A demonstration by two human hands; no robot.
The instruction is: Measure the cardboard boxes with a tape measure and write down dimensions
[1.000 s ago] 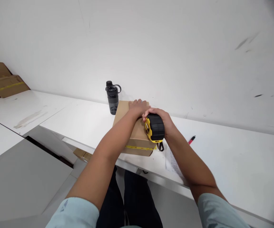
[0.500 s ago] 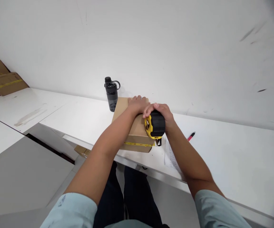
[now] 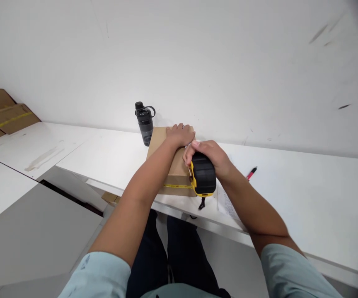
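Observation:
A brown cardboard box (image 3: 158,140) with yellow tape along its near side stands on the white table. My left hand (image 3: 180,134) lies on its top near the far right corner, fingers stretched out. My right hand (image 3: 214,155) is wrapped around a black and yellow tape measure (image 3: 204,176), held at the box's right side. A black wrist strap hangs below the case. A small pale strip shows between my two hands, probably part of the blade; most of it is hidden.
A dark water bottle (image 3: 144,124) stands behind the box's left side. Right of the box lie a written sheet of paper (image 3: 227,205), partly under my forearm, and a red and black pen (image 3: 252,173). Taped cartons (image 3: 13,118) are stacked at far left. A white wall (image 3: 197,62) rises behind.
My right hand has drawn the tape measure slightly toward me, away from my left hand, and its strap now hangs lower. My left hand stays on the box. The view has shifted slightly.

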